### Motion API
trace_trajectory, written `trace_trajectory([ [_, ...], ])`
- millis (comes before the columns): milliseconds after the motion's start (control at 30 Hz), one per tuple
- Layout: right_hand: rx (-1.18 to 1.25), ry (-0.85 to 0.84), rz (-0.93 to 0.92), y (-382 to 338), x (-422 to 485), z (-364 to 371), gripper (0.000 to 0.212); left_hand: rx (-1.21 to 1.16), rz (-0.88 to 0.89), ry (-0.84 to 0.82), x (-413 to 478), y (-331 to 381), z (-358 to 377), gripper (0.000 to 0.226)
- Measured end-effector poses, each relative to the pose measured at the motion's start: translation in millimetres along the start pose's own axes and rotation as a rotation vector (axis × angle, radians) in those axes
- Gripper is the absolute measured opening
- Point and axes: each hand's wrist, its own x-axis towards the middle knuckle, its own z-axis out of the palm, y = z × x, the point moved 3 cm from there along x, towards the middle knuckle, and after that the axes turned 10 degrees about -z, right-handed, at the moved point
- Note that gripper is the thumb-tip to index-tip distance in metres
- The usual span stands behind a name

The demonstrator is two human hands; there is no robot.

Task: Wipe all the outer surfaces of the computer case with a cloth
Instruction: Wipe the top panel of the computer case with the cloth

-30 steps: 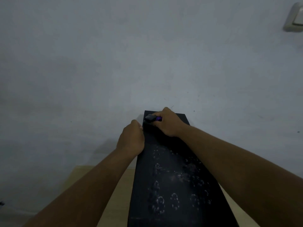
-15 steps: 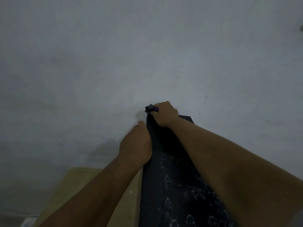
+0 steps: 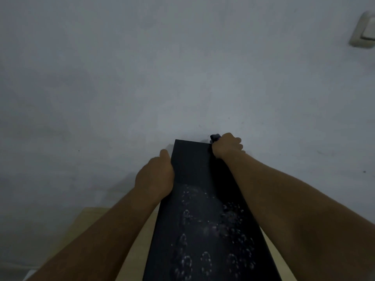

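A tall black computer case [image 3: 194, 173] stands in front of me, its top face running away from me toward the wall. Dusty pale smudges cover the near half of that face. My left hand [image 3: 156, 177] clasps the case's left edge, fingers over the side. My right hand [image 3: 227, 146] sits at the far right corner, closed around a small dark purple cloth [image 3: 214, 137] that sticks out past the far edge. Most of the cloth is hidden inside the fist.
The case stands on a light wooden tabletop [image 3: 91, 222] pushed against a plain grey-white wall [image 3: 162, 67]. A wall switch [image 3: 363, 31] is at the upper right. The room is dim.
My right hand has slid with the cloth from the far left corner across to the far right corner. My left hand has kept its hold on the left edge.
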Motion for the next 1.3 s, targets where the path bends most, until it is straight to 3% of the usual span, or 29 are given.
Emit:
trace_trajectory([
  [133,0.126,0.001,0.064,6,2,-3,0.032,0.015,-0.014,0.02,-1,0,-2,0.014],
  [333,0.083,-0.039,0.044,14,-6,-8,0.017,0.053,-0.042,0.028,1,0,-1,0.011],
  [400,0.104,-0.046,0.015,15,-14,-10,0.025,0.07,-0.031,0.035,0,2,-2,0.012],
  [633,-0.119,-0.025,-0.332,14,-50,-11,0.016,0.075,-0.034,0.014,-1,7,-4,0.015],
  [967,0.151,-0.186,-0.674,18,-115,-17,0.017,0.035,-0.015,-0.027,4,5,-2,0.019],
  [1100,0.177,-0.187,-0.675,24,-144,-28,0.017,-0.003,0.004,-0.052,5,2,-2,0.019],
  [1300,0.127,-0.047,-0.544,13,-133,-31,0.013,-0.086,0.041,-0.074,10,-1,1,0.014],
])
